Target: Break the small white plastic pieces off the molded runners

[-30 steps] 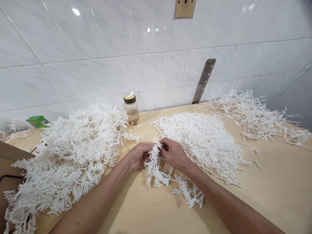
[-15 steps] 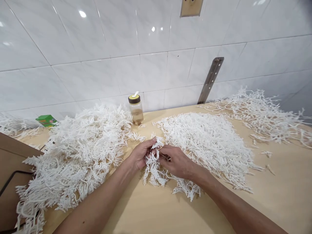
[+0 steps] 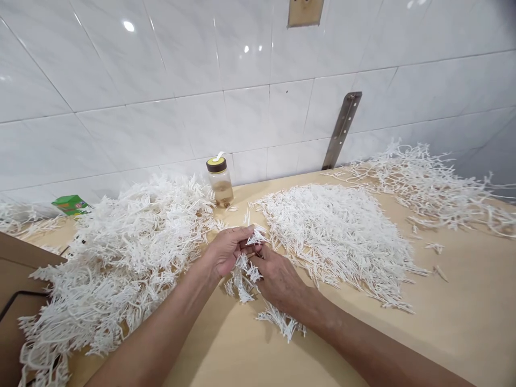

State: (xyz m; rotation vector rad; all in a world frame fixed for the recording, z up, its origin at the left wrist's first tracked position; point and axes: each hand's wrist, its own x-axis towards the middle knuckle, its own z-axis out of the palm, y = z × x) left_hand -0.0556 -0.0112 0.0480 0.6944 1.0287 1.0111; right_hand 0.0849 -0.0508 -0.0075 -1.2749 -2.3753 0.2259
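Right hand (image 3: pixel 282 282) sits lower and further left than half a second ago; the trailing end of the strand (image 3: pixel 239 279) has shifted left with it. Heaps and bottle (image 3: pixel 222 188) keep their places; the small slide of the whole view is the camera's.

Surface: pale, wood-toned table (image 3: pixel 242 349), bare between the forearms, its back edge against a wall (image 3: pixel 169 70) of glossy white tiles, grey-veined, with lamp glints. Socket plate (image 3: pixel 305 12), yellowish, cut by the top of the view. Dark metal bracket (image 3: pixel 342 131), holed, leans at the wall. Bottle upright near the back edge: clear, dark-and-yellow lid, white loop, brownish liquid. Green box (image 3: pixel 70 205) at far left, partly behind the left heap (image 3: pixel 133 258); brown panel (image 3: pixel 20 252) at the left edge.

Strand: white, branching, thin tips bunched like coral. It is between the hands, above the table's middle; lower tufts hang below them, one partly under the right hand. Left hand (image 3: pixel 228 250) curled, thumb and fingers pinched on a tuft. Right hand half-curled, tips at the strand beside the left fingers; its grip is hidden, cannot tell how closed. Right heap (image 3: pixel 338 231) shorter-pieced and flatter; far-right heap (image 3: pixel 439 188) sparse, stringy.
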